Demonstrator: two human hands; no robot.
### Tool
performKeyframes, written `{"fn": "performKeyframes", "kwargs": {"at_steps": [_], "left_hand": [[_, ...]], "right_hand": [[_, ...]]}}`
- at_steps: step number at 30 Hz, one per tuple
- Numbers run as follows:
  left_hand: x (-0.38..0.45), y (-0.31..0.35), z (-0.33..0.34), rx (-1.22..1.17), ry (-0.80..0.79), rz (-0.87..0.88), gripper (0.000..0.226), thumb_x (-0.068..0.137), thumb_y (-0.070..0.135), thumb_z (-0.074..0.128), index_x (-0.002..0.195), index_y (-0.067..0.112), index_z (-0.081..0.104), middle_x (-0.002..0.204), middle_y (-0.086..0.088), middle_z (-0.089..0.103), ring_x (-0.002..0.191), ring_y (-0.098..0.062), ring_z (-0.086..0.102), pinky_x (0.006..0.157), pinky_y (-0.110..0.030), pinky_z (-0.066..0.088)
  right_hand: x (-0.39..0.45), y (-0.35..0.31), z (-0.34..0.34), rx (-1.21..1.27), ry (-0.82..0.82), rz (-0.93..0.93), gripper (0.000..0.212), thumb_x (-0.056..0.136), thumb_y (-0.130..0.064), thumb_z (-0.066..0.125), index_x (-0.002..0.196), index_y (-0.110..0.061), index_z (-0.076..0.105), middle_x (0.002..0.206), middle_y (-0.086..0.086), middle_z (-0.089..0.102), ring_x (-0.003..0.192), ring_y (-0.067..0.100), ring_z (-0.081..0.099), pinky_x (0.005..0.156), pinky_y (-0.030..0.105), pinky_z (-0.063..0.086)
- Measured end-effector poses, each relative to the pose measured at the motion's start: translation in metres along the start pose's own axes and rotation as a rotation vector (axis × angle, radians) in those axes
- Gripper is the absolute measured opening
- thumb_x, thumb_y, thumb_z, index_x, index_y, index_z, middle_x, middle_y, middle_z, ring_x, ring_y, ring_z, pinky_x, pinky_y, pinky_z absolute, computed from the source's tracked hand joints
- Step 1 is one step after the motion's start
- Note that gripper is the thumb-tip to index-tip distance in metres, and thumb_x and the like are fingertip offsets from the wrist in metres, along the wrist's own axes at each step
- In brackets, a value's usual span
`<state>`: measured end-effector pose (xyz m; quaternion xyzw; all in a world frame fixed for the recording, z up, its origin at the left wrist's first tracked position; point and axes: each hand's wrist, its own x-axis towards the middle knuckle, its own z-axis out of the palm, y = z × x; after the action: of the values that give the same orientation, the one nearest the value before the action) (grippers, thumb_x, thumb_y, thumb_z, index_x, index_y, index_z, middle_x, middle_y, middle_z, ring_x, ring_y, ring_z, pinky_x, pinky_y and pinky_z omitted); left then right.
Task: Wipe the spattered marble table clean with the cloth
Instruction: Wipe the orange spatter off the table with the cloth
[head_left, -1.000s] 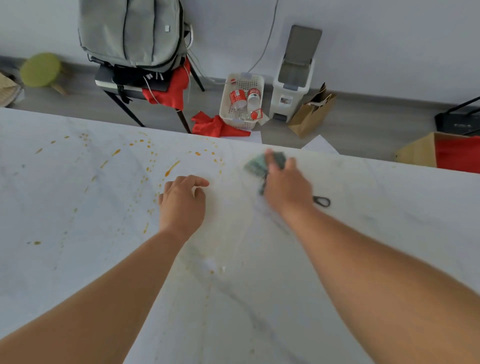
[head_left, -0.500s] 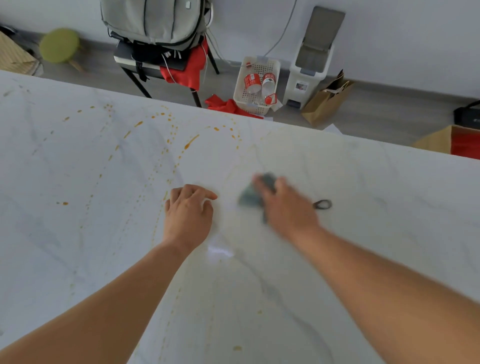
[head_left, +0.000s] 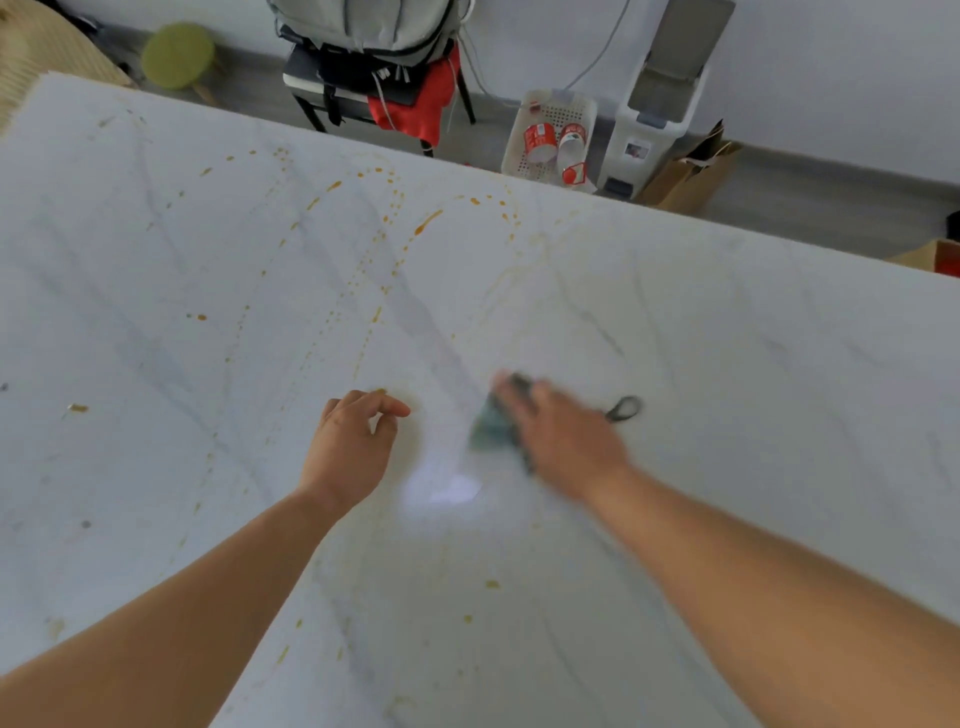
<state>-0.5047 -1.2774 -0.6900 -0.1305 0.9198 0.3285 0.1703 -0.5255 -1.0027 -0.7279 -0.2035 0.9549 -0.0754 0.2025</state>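
The white marble table (head_left: 727, 364) fills most of the view. Orange spatter (head_left: 428, 222) runs in drops and streaks across its far left and middle, and a few spots lie near me. My right hand (head_left: 566, 441), blurred by motion, presses flat on a teal-grey cloth (head_left: 488, 431) at the table's middle; the cloth sticks out to the left of the fingers. A small black loop (head_left: 623, 409) lies just right of that hand. Left of the cloth, my left hand (head_left: 353, 447) rests on the marble with loosely curled fingers and holds nothing.
Beyond the table's far edge stand a chair with a grey backpack (head_left: 363, 31) and red fabric, a white basket (head_left: 558, 135) with red cups, a white pedal bin (head_left: 660, 104), a brown paper bag (head_left: 691, 171) and a green stool (head_left: 178, 54).
My right hand has dragged the cloth from near the far edge back toward me across the marble. The left hand has stayed in place; the camera has tilted to show more table.
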Motion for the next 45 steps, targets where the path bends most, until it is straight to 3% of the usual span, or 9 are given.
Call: {"fn": "performKeyframes", "kwargs": {"at_steps": [4,10,17,22,25,28,33,41,45], "left_hand": [[-0.043,-0.03,-0.006,-0.07,0.072,-0.086,0.031,0.103,0.014,0.052,0.1,0.04,0.069,0.107,0.018,0.061,0.118,-0.012,0.047,0.099,-0.028,0.038],[-0.112,-0.067,-0.006,-0.068,0.111,-0.271,0.026,0.102,0.019,0.051,0.1,0.039,0.067,0.109,0.008,0.062,0.106,-0.017,0.058,0.089,-0.035,0.047],[-0.173,-0.09,-0.004,-0.113,0.055,-0.439,0.04,0.105,0.047,0.043,0.084,0.025,0.068,0.082,0.007,0.071,0.081,-0.018,0.066,0.068,-0.034,0.046],[-0.202,-0.1,0.002,-0.12,-0.083,-0.547,0.05,0.107,0.045,0.036,0.078,0.017,0.066,0.068,-0.004,0.07,0.068,-0.021,0.072,0.072,-0.036,0.054],[-0.219,-0.106,0.011,-0.093,-0.233,-0.527,0.035,0.106,0.028,0.037,0.085,0.019,0.064,0.077,-0.006,0.07,0.068,-0.02,0.073,0.078,-0.038,0.057],[-0.23,-0.113,0.012,-0.096,-0.253,-0.47,0.034,0.105,0.029,0.037,0.086,0.022,0.064,0.076,-0.004,0.071,0.07,-0.019,0.07,0.069,-0.034,0.053],[-0.243,-0.146,-0.006,-0.187,-0.096,-0.503,0.032,0.102,0.031,0.042,0.082,0.024,0.066,0.067,-0.002,0.07,0.069,-0.02,0.068,0.062,-0.032,0.047],[-0.245,-0.209,-0.05,-0.282,-0.306,-0.564,0.048,0.108,0.041,0.037,0.089,0.012,0.07,0.072,-0.002,0.077,0.088,-0.026,0.072,0.088,-0.041,0.053],[-0.248,-0.235,-0.075,-0.205,-0.366,-0.463,0.034,0.104,0.028,0.042,0.09,0.01,0.067,0.072,-0.001,0.076,0.081,-0.029,0.068,0.077,-0.037,0.052]], "right_hand": [[0.008,0.019,-0.015,0.068,0.267,0.416,0.051,0.102,-0.03,0.055,0.147,-0.011,0.038,0.13,0.017,0.053,0.087,0.041,0.068,0.062,0.043,0.05],[-0.088,-0.093,0.05,-0.121,-0.017,-0.197,0.048,0.073,-0.026,0.079,0.113,-0.013,0.057,0.095,0.017,0.064,0.046,0.031,0.062,0.037,0.033,0.049],[-0.072,-0.029,0.018,-0.069,0.113,0.467,0.043,0.103,-0.041,0.04,0.12,-0.008,0.061,0.112,0.023,0.066,0.093,0.041,0.069,0.076,0.041,0.051],[-0.121,-0.133,0.101,-0.129,-0.132,-0.097,0.077,0.09,-0.025,-0.009,0.145,-0.008,0.042,0.133,0.021,0.054,0.1,0.035,0.066,0.059,0.039,0.041],[-0.167,-0.176,0.108,-0.164,-0.253,-0.31,0.041,0.102,-0.026,0.03,0.139,-0.011,0.041,0.118,0.012,0.062,0.079,0.028,0.07,0.051,0.034,0.039],[-0.147,-0.152,0.082,-0.132,-0.12,-0.229,0.053,0.092,-0.046,0.065,0.132,-0.017,0.047,0.111,0.009,0.068,0.078,0.033,0.073,0.058,0.035,0.049],[-0.102,-0.105,0.055,-0.076,0.271,0.49,0.036,0.108,-0.033,0.046,0.126,-0.002,0.047,0.107,0.024,0.065,0.079,0.041,0.071,0.057,0.04,0.046],[-0.197,-0.299,0.153,-0.113,0.009,-0.023,0.041,0.076,-0.025,0.082,0.106,-0.011,0.058,0.074,0.008,0.06,0.035,0.02,0.055,0.032,0.025,0.036],[-0.168,-0.258,0.128,-0.222,0.088,0.196,0.025,0.096,-0.019,0.046,0.114,-0.005,0.056,0.076,0.014,0.063,0.043,0.03,0.063,0.037,0.035,0.047]]}}
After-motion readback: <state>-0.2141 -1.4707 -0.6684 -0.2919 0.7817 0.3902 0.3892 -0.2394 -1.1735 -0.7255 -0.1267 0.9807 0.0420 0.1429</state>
